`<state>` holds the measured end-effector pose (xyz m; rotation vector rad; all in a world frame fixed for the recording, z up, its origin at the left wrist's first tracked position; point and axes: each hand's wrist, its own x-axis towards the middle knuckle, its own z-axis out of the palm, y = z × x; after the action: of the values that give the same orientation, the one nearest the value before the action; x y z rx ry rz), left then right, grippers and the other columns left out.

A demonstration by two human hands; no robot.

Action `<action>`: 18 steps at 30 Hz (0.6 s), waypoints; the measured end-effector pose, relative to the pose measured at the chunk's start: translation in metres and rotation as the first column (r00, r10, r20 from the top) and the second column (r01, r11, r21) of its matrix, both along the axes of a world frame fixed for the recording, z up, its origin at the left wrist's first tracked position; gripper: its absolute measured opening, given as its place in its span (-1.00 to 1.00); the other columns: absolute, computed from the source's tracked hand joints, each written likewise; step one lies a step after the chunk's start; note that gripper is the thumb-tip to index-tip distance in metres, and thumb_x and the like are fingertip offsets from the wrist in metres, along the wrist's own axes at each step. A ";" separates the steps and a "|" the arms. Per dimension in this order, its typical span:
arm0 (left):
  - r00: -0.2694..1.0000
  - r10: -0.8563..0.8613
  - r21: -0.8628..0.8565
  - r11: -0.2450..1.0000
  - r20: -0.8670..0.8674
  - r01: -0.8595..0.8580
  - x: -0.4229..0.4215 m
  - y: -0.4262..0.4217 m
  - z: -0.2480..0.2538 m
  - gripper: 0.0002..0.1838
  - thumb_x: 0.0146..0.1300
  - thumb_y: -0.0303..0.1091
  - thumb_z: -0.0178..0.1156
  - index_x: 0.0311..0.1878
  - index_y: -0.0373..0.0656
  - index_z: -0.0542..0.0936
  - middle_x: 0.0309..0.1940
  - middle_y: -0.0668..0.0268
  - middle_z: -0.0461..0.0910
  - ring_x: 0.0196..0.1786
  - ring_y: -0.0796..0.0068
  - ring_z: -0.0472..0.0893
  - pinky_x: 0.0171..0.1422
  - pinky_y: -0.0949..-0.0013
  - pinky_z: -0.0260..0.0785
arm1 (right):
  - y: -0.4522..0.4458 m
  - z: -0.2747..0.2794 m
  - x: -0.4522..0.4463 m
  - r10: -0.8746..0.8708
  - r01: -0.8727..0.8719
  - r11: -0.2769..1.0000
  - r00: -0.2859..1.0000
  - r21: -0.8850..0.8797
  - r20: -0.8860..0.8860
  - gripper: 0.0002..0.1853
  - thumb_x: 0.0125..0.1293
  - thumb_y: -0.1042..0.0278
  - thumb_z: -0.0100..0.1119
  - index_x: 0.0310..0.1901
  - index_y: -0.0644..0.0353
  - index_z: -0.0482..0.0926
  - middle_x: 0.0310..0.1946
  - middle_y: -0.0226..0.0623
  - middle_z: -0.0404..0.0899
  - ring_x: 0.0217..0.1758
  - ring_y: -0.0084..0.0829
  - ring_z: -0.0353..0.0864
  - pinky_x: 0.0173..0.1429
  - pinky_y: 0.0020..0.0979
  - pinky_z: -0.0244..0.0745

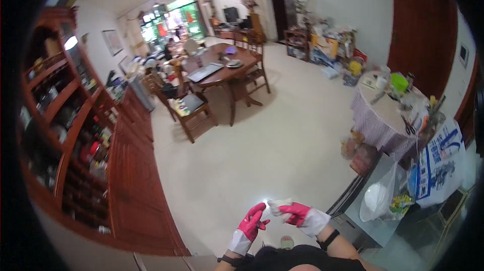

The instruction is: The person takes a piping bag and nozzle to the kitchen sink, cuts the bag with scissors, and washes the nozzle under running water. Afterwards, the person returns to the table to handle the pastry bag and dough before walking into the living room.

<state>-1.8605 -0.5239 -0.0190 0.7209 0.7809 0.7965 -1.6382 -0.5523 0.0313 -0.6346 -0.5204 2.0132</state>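
White cloth [276, 206] between two pink gloves [297, 213]

Left hand [250, 224] and right hand [298, 215]: pink gloves [252, 220], white cuffs [314, 222]. Held item [277, 207] off-white. Floor [237, 160] cream. Left cabinet [132, 185] reddish brown. Far bench [217, 75] brown, chairs [194, 115] also brown. Right tablecloth [375, 122]: beige top, pale lilac patterned skirt. Bowl [399, 82] bright green. Near right bag [439, 170] white, blue print. Door [419, 34] dark reddish brown. Far left wall [101, 54] whitish.
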 end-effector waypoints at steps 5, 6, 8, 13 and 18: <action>0.984 -0.164 0.178 0.968 -0.071 0.175 0.031 0.101 0.039 -0.49 0.39 -0.24 0.00 0.35 -0.15 0.21 0.10 0.19 0.44 -0.23 0.50 0.53 -0.24 0.50 0.42 | 0.120 -0.020 -0.001 0.186 -0.269 0.962 0.773 0.048 0.607 -0.46 0.02 -0.12 0.36 -0.08 0.12 0.56 -0.33 -0.35 0.60 -0.48 -0.64 0.48 -0.51 -0.59 0.36; 0.983 -0.182 0.140 0.973 -0.025 0.184 0.037 0.122 0.042 -0.49 0.39 -0.24 0.00 0.35 -0.16 0.21 0.08 0.19 0.45 -0.25 0.52 0.53 -0.25 0.50 0.42 | 0.132 -0.011 0.002 0.073 -0.162 0.982 0.790 0.093 0.609 -0.47 0.00 -0.15 0.38 -0.14 0.12 0.59 -0.36 -0.36 0.60 -0.50 -0.61 0.48 -0.51 -0.56 0.36; 0.952 -0.301 0.138 0.942 -0.056 0.306 0.045 0.176 0.025 -0.49 0.38 -0.20 0.02 0.32 -0.20 0.23 -0.08 0.20 0.53 -0.41 0.54 0.51 -0.27 0.48 0.44 | 0.172 -0.037 0.015 -0.017 -0.098 0.986 0.748 0.136 0.663 -0.45 -0.03 -0.17 0.39 -0.19 0.14 0.60 -0.38 -0.37 0.60 -0.48 -0.57 0.49 -0.50 -0.52 0.37; 0.697 -0.637 0.052 0.725 -0.330 0.687 0.076 0.313 -0.005 -0.57 0.33 -0.02 0.08 0.01 -0.22 0.42 -0.45 0.29 0.56 -0.50 0.58 0.49 -0.39 0.54 0.34 | 0.248 0.021 0.044 0.120 0.023 0.989 0.458 -0.146 0.881 -0.55 0.01 -0.09 0.40 -0.29 0.16 0.62 -0.45 -0.34 0.61 -0.38 -0.53 0.55 -0.29 -0.44 0.45; 0.700 -0.678 0.237 0.658 -0.227 0.714 0.162 0.416 -0.007 -0.61 0.26 -0.04 0.18 -0.20 -0.24 0.49 -0.48 0.31 0.56 -0.57 0.56 0.48 -0.41 0.47 0.40 | 0.299 -0.010 0.099 -0.261 0.289 0.936 0.194 0.199 0.946 -0.45 -0.04 -0.05 0.45 -0.16 0.24 0.56 -0.31 -0.25 0.61 -0.22 -0.43 0.57 -0.14 -0.42 0.46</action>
<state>-1.6982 -0.1076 -0.0261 1.2670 0.4108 0.1527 -1.5390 -0.2535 0.0210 -1.9015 -1.0032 1.0128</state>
